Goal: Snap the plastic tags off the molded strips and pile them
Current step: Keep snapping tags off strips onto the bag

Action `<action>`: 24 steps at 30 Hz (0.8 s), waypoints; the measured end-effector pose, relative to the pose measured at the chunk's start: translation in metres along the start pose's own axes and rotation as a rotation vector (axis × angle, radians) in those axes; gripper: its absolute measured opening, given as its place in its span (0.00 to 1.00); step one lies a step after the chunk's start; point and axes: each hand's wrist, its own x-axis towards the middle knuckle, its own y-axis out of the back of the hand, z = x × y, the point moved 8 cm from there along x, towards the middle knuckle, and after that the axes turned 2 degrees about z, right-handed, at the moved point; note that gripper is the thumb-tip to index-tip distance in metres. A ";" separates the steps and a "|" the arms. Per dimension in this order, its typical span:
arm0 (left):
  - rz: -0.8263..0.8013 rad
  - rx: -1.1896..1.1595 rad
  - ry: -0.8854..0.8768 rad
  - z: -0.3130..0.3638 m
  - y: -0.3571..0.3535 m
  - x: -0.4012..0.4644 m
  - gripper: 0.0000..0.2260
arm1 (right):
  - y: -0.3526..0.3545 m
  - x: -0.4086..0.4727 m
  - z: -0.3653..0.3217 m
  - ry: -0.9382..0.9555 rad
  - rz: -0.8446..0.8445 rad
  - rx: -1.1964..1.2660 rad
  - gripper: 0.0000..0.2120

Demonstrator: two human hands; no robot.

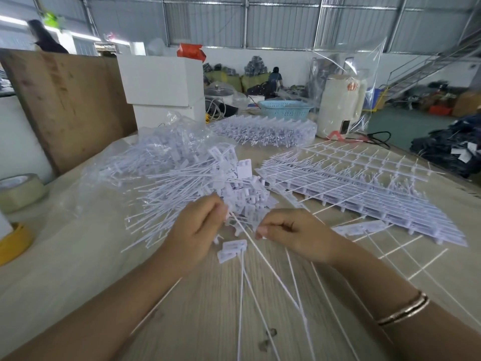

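Note:
My left hand and my right hand are held close together above the wooden table, fingers curled, both pinching a white molded strip whose long thin tails run down toward me. Two tags hang off the strip just below my hands. Right behind my hands spreads a big pile of loose white tags with long tails. A stack of whole molded strips lies to the right of the pile.
Another stack of strips lies further back, with a clear plastic bag of tags to its left. Tape rolls sit at the left edge. White boxes, a blue basket and a white appliance stand behind.

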 end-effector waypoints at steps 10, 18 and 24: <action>-0.224 0.694 -0.111 -0.001 -0.018 -0.003 0.15 | -0.008 -0.001 -0.018 0.114 0.135 -0.168 0.12; -0.255 0.320 -0.108 0.010 -0.039 -0.011 0.14 | -0.010 -0.001 -0.027 0.125 0.214 -0.168 0.10; -0.226 0.164 -0.104 0.008 -0.040 -0.009 0.11 | -0.004 -0.002 -0.025 0.078 0.106 -0.346 0.10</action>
